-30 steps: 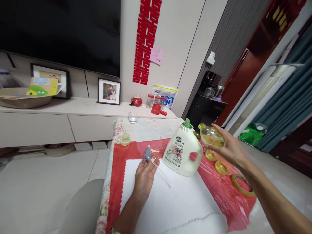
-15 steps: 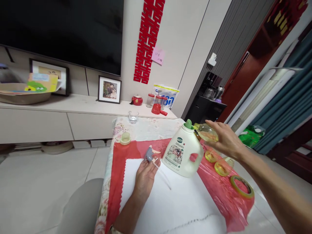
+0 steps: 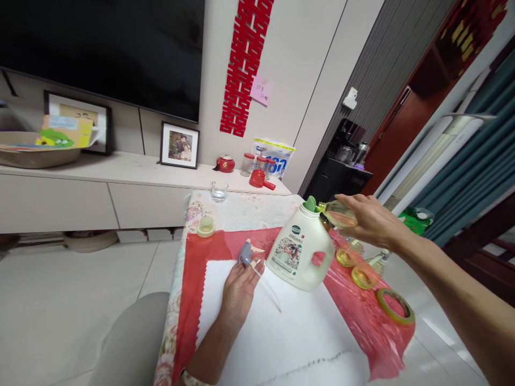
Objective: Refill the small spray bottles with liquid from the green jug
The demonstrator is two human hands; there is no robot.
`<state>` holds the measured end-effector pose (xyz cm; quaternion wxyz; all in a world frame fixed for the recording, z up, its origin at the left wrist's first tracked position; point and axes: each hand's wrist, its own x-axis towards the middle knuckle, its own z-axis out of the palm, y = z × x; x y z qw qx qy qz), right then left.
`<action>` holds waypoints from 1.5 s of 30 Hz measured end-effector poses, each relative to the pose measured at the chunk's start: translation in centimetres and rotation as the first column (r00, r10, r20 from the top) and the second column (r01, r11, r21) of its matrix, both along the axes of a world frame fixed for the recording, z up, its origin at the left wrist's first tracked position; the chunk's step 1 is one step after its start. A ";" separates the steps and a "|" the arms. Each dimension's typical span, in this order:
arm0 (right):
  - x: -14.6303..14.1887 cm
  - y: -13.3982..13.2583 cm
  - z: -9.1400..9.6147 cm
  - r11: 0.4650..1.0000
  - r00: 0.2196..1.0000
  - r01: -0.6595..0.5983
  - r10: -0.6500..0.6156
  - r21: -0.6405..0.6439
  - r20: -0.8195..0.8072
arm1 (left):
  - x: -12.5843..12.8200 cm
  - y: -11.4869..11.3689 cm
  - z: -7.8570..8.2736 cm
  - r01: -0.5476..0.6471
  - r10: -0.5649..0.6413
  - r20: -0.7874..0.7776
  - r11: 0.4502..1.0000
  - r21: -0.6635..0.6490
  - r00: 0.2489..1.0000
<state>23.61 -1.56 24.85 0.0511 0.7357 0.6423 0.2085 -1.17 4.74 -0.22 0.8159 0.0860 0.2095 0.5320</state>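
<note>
My left hand [image 3: 240,287] is closed around a grey and peach spray trigger head [image 3: 246,254], its thin clear dip tube [image 3: 270,289] slanting down over the white sheet. In my right hand [image 3: 368,217] lies a small clear bottle [image 3: 341,214] with yellowish liquid, tipped nearly level. Its neck meets the open mouth of a pale green detergent jug [image 3: 295,249], beside the green spout [image 3: 310,203]. The jug stands upright on the table. Behind its shoulder, a brown bottle [image 3: 325,221] is partly hidden.
Right of the jug stand clear bottles of yellow liquid [image 3: 364,276] and a tape roll [image 3: 395,306]. A pale cap [image 3: 206,227] and a glass cup [image 3: 219,191] sit at the left and back. A grey stool [image 3: 134,343] is beside the table.
The small bottle stays tipped at the jug's mouth, its far end slightly left of before. The left hand keeps its hold on the trigger head. The whole view has shifted slightly.
</note>
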 end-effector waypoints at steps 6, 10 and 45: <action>-1.3 0.6 1.6 0.994 0.998 0.050 -0.046 -0.096 0.045 | 0.1 0.2 -0.5 0.011 -0.011 -0.008 1.000 -0.006 1.000; -1.9 1.0 2.5 0.985 0.993 0.095 -0.084 -0.142 0.081 | 0.2 0.3 -0.8 0.010 -0.010 0.004 1.000 -0.003 1.000; -7.3 3.0 5.1 0.948 0.899 0.190 -0.063 -0.256 0.433 | 0.3 0.1 -1.0 0.006 -0.006 0.011 1.000 -0.011 1.000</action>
